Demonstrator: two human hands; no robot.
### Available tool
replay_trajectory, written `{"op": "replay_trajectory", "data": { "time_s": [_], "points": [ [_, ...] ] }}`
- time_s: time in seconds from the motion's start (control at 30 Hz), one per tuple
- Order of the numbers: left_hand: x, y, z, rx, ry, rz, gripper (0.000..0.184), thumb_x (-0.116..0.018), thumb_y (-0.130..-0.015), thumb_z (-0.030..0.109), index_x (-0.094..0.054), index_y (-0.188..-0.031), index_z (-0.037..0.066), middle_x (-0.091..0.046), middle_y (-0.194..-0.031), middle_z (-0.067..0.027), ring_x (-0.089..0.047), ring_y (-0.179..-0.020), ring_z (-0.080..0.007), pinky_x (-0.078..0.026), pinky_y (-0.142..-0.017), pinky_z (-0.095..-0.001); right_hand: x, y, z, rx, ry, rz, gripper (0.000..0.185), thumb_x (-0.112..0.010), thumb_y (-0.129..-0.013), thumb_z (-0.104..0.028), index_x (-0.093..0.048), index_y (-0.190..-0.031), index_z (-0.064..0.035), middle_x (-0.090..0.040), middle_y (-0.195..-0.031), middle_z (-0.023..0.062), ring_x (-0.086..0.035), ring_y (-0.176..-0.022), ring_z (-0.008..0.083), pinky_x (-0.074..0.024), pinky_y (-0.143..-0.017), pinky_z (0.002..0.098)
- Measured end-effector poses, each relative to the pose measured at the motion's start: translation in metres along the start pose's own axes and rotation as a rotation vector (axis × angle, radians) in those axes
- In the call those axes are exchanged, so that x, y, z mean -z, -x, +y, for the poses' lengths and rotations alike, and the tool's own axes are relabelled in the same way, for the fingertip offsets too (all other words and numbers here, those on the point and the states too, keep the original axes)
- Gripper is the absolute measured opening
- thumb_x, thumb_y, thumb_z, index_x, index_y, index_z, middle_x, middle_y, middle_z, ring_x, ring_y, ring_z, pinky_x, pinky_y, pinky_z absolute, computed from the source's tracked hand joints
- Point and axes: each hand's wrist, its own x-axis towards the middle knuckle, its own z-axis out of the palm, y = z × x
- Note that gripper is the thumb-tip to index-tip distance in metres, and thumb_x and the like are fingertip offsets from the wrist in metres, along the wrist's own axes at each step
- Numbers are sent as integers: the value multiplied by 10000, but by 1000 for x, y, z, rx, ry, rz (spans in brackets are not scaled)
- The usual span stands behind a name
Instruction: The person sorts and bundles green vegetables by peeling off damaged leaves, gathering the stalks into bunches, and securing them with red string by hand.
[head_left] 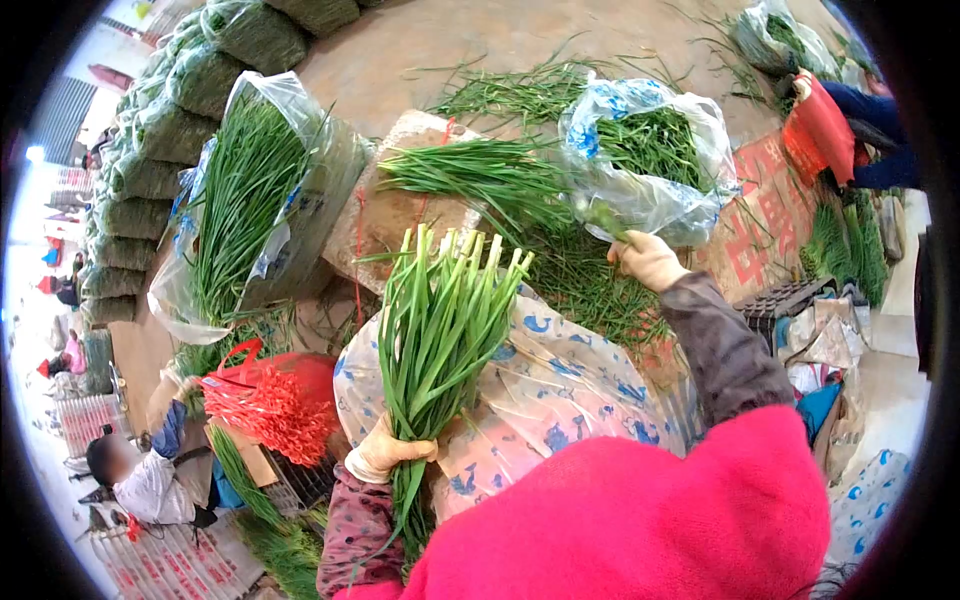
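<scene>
My left hand [385,452], in a pale glove, is closed round the leafy part of a thick bunch of garlic chives [440,330], whose pale cut ends point up and away from me. Held out to the right, my gloved right hand [648,262] pinches a small blurred tuft of chive leaves [603,216]. It is at the near edge of a clear and blue plastic bag [655,208] filled with loose greens. A patterned plastic sheet [570,370] covers my lap. Beyond the held bunch, another bundle of chives [480,175] lies on a low board [385,205].
At left stands a large open bag of chives [245,200], near a red bag of red ties [265,400]. Stacked packed bundles [165,160] line the left side. Loose leaves [590,285] litter the floor. One person [150,480] works at lower left, another [860,130] at right.
</scene>
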Motion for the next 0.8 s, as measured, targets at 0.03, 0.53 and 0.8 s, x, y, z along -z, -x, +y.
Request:
{"op": "replay_trajectory", "data": {
  "time_s": [0.03, 0.53, 0.8],
  "points": [
    [1, 1, 0, 17, -25, 8, 488, -763, -710, 28, -568, -1156, 6, -625, -854, -49, -574, -676, -153, -479, -624, -292, 6, 14, -6, -83, -429, 5, 210, -473, -904, -149, -655, -952, -55, -568, -631, 31, -538, -583, 124, -430, -553, 262],
    [-1, -10, -2, -87, -564, 41, 621, -630, -773, -6, -448, -1362, 70, -637, -1113, -36, -565, -982, -103, -442, -876, -251, -24, 11, -181, -34, -150, -530, 261, -628, -865, -328, -651, -906, -71, -564, -613, -12, -519, -546, 96, -405, -497, 261],
    [-27, -17, 19, -109, -1154, 137, 728, -638, -775, 71, -378, -1424, 276, -603, -1189, -162, -593, -1095, -308, -469, -883, -310, -18, 28, -138, -134, 13, -567, 215, -582, -857, -249, -653, -960, -74, -625, -654, 12, -551, -556, 120, -432, -513, 282]
  ]
}}
